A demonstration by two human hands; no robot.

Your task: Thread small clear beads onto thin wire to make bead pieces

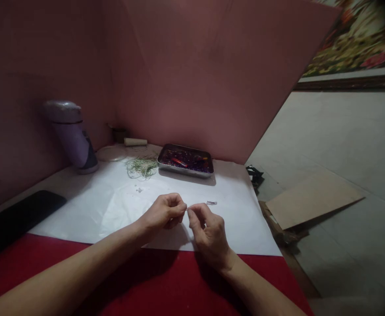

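Observation:
Above the white paper (245, 228), my left hand (169, 211) and my right hand (208, 226) meet almost tip to tip. Both are closed in a pinch, thumb against forefinger. Whatever lies between the fingertips is too small to make out. Just beyond my right hand a small pale piece (211, 202) with a dark middle rests on the paper. Several tiny clear bits (139, 190) lie past my left hand. Farther back sits a metal tray (185, 170) of dark purple beads, with a red slim thing (180, 163) on top. Left of it is a tangle of pale green thread (142, 167).
A purple bottle (73, 140) stands at the back left, with a dark flat object (21, 215) nearer me. A pale roll (135, 141) lies by the pink panel (185, 79). Red cloth (139, 281) covers the near edge. Cardboard (314, 199) lies on the floor at right.

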